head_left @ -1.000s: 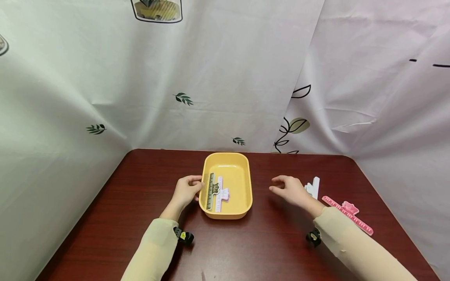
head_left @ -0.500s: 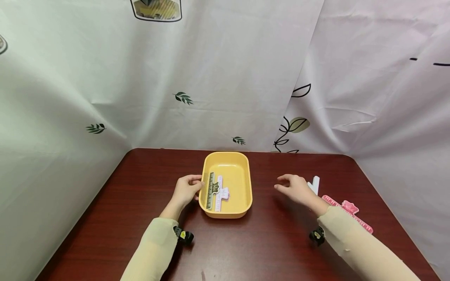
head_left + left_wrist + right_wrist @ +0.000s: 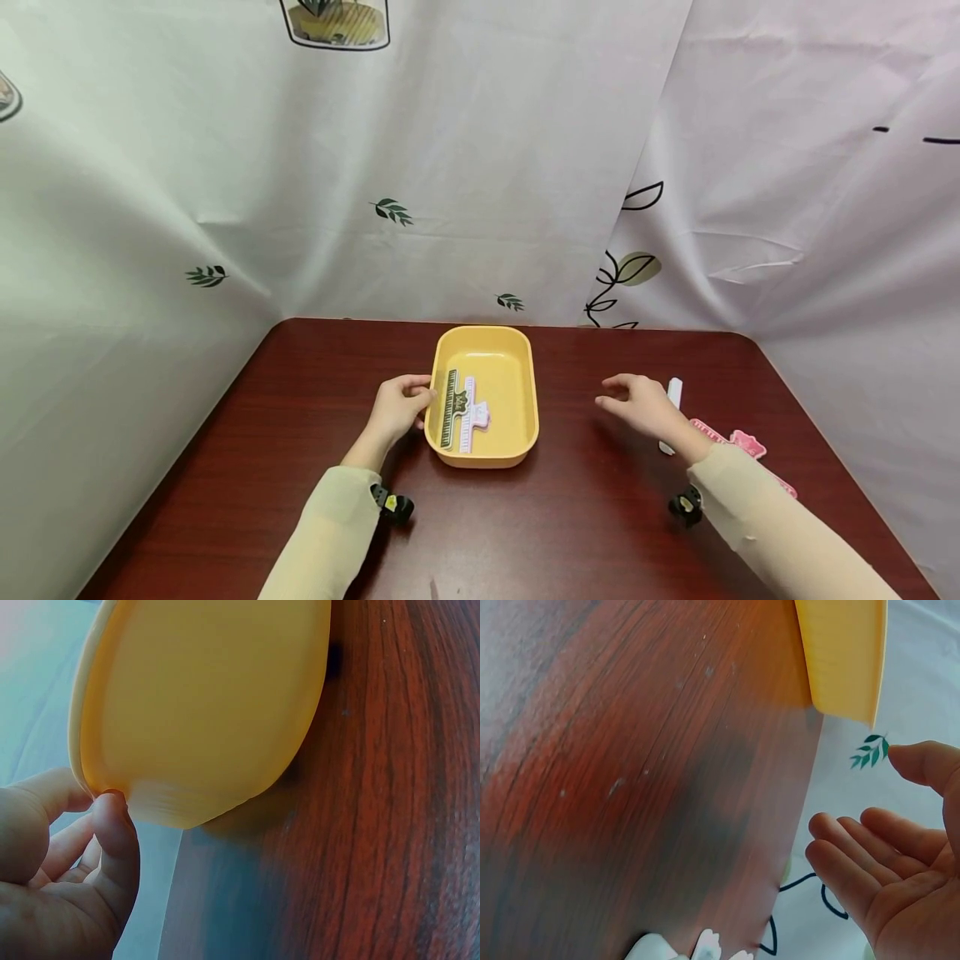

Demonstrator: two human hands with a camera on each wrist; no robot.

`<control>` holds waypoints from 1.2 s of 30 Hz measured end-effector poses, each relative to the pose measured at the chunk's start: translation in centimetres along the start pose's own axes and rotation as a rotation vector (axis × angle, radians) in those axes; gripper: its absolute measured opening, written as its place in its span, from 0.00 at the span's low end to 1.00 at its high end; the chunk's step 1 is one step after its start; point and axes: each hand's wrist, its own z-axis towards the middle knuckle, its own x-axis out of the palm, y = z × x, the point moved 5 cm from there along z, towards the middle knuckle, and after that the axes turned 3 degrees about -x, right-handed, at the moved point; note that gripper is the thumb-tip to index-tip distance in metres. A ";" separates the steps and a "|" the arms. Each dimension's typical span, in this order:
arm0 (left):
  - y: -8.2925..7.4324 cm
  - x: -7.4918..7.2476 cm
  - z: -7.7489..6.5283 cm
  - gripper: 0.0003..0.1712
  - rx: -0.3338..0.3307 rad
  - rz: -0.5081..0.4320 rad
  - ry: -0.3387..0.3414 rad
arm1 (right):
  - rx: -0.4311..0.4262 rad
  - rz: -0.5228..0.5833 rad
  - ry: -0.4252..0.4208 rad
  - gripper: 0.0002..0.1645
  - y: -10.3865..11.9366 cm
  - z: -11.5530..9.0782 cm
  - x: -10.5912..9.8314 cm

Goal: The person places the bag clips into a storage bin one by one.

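My left hand pinches the left rim of a yellow tray between thumb and fingers, which the left wrist view shows up close. Inside the tray, side by side at its left, lie a dark green clip and a pale lilac clip, both with ruler-like marks. To the right of the tray my right hand hovers over the table, fingers loosely bent and holding nothing. A white clip lies partly hidden behind that hand. Farther right is a pink clip, partly covered by the right sleeve.
The dark red wooden table runs back to a white patterned curtain, which also rises at both sides. A black wrist camera sits under the right forearm, another wrist camera under the left.
My right hand has drifted right, away from the tray, and now covers more of the white clip's handle. The left hand and tray have stayed in place.
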 end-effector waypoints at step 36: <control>0.1 -0.1 0.1 0.22 0.008 -0.009 -0.003 | 0.033 -0.183 0.066 0.33 -3.0 0.0 -1.3</control>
